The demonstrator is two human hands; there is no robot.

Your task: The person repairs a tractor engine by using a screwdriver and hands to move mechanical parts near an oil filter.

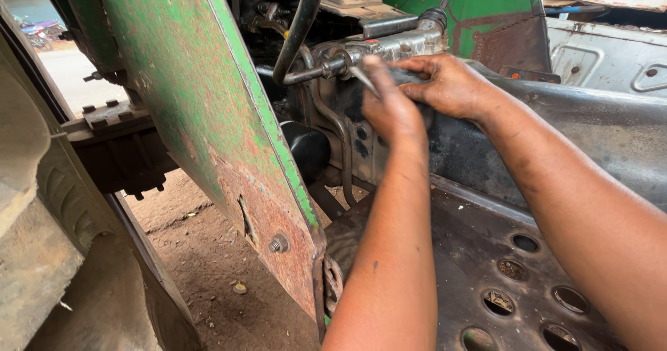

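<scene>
By the pipe fitting (333,66), left hand (390,108) gripping slim tool (363,78), right hand (448,83) beside

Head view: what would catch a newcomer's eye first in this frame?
Two grease-darkened bare hands meet at centre top: the left hand pinches a thin silvery metal tool against a metal pipe fitting, while the right hand rests on the dark machine housing. A big rusty green-painted steel panel slants across the left, and a black perforated metal footplate fills the lower right.
</scene>
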